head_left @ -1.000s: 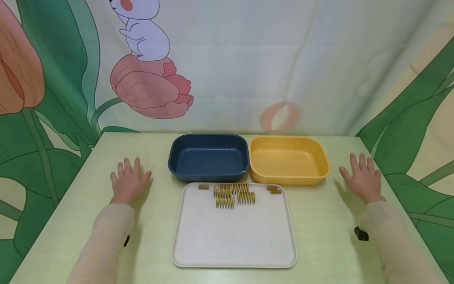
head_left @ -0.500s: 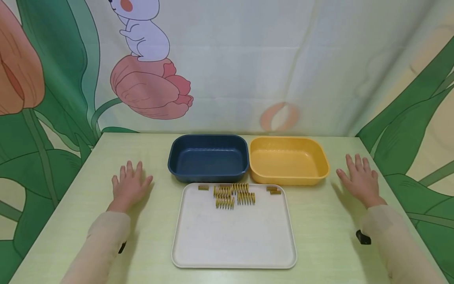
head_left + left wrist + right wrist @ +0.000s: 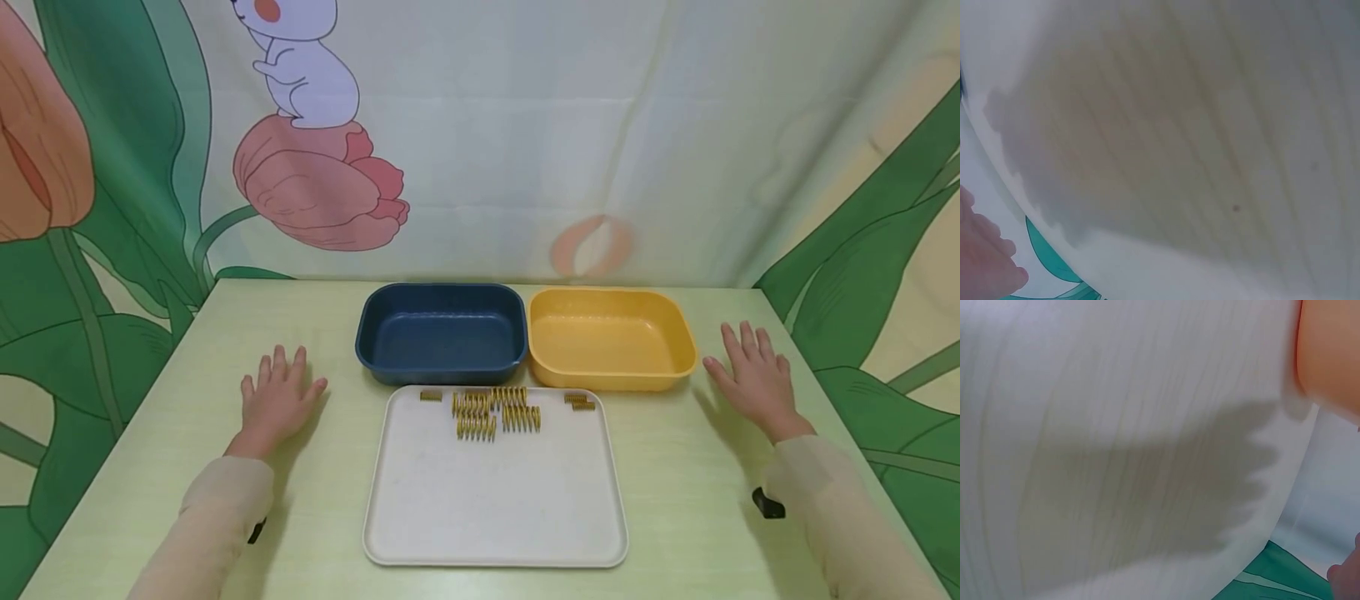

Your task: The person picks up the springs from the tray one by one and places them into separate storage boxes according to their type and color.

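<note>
My left hand, fingers spread, is over the table left of the blue bin, holding nothing. On the other side, my right hand hovers with spread fingers beside the yellow bin. Between them a white tray lies on the table. Several larger brass-coloured coil springs lie clustered along the tray's far side. One small spring lies alone at its far left, and a few small springs lie at the far right. In both wrist views a hand's shadow falls on the tabletop.
The blue bin and the yellow bin stand side by side behind the tray. Behind the table hangs a curtain printed with flowers and a white animal.
My left hand has drifted slightly right and nearer to me. My right hand has shifted a little left, toward the yellow bin. The springs, tray and bins stay put.
</note>
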Action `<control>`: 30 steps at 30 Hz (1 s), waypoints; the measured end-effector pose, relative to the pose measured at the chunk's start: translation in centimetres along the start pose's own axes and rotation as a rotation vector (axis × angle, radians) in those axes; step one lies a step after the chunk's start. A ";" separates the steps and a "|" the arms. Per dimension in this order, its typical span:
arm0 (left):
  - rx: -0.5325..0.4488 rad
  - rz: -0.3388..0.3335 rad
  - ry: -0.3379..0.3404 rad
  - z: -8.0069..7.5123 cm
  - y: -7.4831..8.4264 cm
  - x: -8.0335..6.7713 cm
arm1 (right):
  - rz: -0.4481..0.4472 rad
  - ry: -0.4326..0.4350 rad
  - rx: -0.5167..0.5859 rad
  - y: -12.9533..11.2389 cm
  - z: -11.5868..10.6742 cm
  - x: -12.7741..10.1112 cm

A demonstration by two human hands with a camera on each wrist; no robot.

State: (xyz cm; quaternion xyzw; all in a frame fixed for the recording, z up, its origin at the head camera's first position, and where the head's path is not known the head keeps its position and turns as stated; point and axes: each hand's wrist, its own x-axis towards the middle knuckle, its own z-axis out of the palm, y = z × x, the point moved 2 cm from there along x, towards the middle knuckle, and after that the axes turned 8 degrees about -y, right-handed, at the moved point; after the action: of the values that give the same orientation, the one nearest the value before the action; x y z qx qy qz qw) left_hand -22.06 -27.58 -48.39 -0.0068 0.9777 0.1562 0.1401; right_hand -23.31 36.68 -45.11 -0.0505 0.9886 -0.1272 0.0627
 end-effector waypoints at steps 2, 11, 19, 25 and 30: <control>-0.003 0.003 -0.006 0.0 0.1 -0.1 | -0.008 0.001 -0.002 -0.2 -0.1 0.0; 0.014 0.018 -0.007 0.2 0.6 -0.6 | -0.055 0.022 -0.015 -1.5 -0.4 -0.1; 0.031 0.048 0.010 0.5 1.0 -0.9 | -0.072 0.020 -0.031 -2.3 -0.5 -0.2; 0.031 0.063 0.008 0.5 1.5 -1.1 | -0.090 0.043 -0.031 -2.6 -0.6 -0.3; 0.025 0.056 -0.008 0.6 1.8 -1.2 | -0.105 0.055 -0.031 -2.9 -0.4 -0.4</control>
State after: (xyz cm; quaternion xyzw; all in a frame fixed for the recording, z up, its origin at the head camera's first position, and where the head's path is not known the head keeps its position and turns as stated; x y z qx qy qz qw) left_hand -20.81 -25.70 -48.00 0.0232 0.9788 0.1480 0.1396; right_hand -22.76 34.02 -43.89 -0.0997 0.9878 -0.1165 0.0281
